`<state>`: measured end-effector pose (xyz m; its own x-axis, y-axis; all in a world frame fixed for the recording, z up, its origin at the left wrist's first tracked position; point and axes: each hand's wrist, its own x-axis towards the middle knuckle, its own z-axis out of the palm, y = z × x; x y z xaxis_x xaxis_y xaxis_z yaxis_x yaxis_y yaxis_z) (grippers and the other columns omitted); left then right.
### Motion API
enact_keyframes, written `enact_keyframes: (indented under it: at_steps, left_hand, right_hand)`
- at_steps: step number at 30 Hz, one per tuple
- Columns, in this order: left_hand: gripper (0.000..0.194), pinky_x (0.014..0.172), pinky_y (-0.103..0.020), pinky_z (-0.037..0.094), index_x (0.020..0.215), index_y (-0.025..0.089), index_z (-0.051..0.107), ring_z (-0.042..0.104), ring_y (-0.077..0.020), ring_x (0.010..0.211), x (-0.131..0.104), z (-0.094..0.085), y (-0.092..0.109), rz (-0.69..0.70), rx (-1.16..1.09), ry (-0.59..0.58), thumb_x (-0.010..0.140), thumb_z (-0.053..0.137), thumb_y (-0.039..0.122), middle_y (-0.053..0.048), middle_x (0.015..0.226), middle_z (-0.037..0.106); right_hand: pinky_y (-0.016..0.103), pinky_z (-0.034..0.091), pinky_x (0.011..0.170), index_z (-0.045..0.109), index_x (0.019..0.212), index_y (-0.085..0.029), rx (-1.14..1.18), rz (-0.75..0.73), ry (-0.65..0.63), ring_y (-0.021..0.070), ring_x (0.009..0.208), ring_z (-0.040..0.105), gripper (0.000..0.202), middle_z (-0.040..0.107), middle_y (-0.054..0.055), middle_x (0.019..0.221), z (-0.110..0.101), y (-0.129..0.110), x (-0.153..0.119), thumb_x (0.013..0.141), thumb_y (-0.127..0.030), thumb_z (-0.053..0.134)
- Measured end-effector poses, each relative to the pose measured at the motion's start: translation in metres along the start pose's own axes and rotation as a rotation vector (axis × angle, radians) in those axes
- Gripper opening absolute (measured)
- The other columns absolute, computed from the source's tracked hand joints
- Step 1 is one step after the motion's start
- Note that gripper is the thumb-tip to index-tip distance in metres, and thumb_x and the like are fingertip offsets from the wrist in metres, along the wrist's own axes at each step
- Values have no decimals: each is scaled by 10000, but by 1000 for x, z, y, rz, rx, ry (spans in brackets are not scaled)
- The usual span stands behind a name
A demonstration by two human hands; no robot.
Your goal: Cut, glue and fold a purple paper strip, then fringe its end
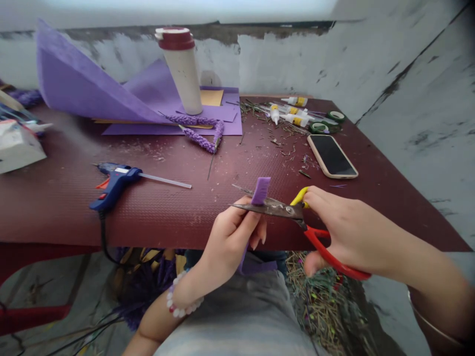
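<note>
Near the table's front edge, my left hand (233,236) pinches a purple strip (261,190), whose upper end stands above the fingers and shows small slits. More purple material hangs below that hand. My right hand (343,230) grips scissors (284,209) by their red and yellow handles. The blades point left and lie slightly apart on either side of the strip, just over my left fingertips. Beyond my hands, purple flower stems (202,140) lie bent on the table.
A blue glue gun (120,184) with a glue stick lies left on the table (178,222). A cup (183,74) stands on purple sheets (230,129) at the back. Small glue bottles (297,119), green tape rolls (319,127) and a phone (332,156) are at right.
</note>
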<state>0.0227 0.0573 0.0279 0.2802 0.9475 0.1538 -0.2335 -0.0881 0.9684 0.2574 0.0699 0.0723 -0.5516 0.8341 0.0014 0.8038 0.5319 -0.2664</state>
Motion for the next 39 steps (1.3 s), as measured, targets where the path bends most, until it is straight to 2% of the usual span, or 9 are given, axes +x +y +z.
enact_keyframes:
  at_steps: [4, 11, 14, 17, 24, 29, 31, 35, 39]
  left_hand:
    - [306, 469, -216, 337, 772, 188, 533, 441, -70, 473, 1, -1, 0, 9, -38, -6, 1044, 529, 328, 48, 595, 537]
    - [332, 475, -208, 337, 720, 186, 536, 430, -66, 472, 0, -2, 4, 10, -3, -33, 1034, 536, 293, 46, 577, 529]
    - [346, 476, -203, 335, 699, 185, 534, 428, -63, 472, 0, -1, 6, 8, -3, -35, 1032, 537, 281, 46, 567, 526]
    - [351, 467, -201, 329, 697, 180, 546, 420, -60, 461, 1, -1, 6, -6, -12, -31, 1031, 543, 288, 47, 560, 524]
    - [400, 457, -200, 327, 651, 172, 549, 432, -57, 451, 2, -2, 8, -30, -2, -10, 1028, 554, 303, 36, 553, 533]
    - [396, 453, -194, 328, 654, 167, 557, 434, -54, 449, 3, -1, 8, -62, -40, 1, 1021, 584, 315, 35, 549, 543]
    - [384, 458, -190, 335, 678, 163, 574, 440, -54, 458, 2, -1, 7, -73, -70, -7, 1024, 591, 326, 32, 564, 557]
    - [328, 486, -182, 357, 845, 157, 676, 460, -51, 489, 0, -4, 3, -58, -147, -75, 1056, 553, 376, 25, 620, 595]
    - [336, 461, -183, 330, 944, 148, 733, 424, -43, 456, -2, -5, 1, -68, -144, -87, 1060, 543, 399, 32, 593, 573]
  right_hand:
    - [342, 453, 602, 518, 946, -224, 3, -20, 23, 282, 751, 686, 630, 643, 61, 919, 0, 0, 0, 739, -784, 720]
    - [295, 397, 523, 476, 873, -247, 101, 37, -62, 211, 602, 599, 705, 631, 0, 786, -6, -4, -1, 610, -813, 803]
    - [275, 383, 510, 456, 821, -254, 189, 74, -146, 174, 554, 558, 587, 617, -31, 714, -8, -6, 0, 720, -736, 775]
    - [273, 379, 519, 443, 780, -256, 190, 86, -139, 165, 535, 550, 492, 605, -32, 682, -8, -8, 2, 819, -667, 711]
    - [289, 356, 532, 429, 750, -261, 66, 47, -31, 182, 520, 559, 454, 593, -11, 646, -3, -7, 2, 914, -659, 575]
    - [284, 333, 534, 431, 717, -256, 122, 64, -14, 170, 514, 526, 466, 575, -18, 606, -4, -3, -1, 877, -642, 640]
    - [271, 333, 527, 450, 725, -249, 223, 117, -102, 155, 512, 511, 417, 597, -26, 594, -6, -1, -1, 869, -571, 674]
    - [244, 354, 521, 514, 798, -224, 514, 150, -386, 135, 544, 532, 266, 658, -24, 637, -10, 8, 2, 908, -431, 642]
    - [244, 381, 518, 580, 855, -197, 681, 117, -512, 127, 554, 508, 345, 614, -24, 673, -12, 13, 4, 918, -530, 642]
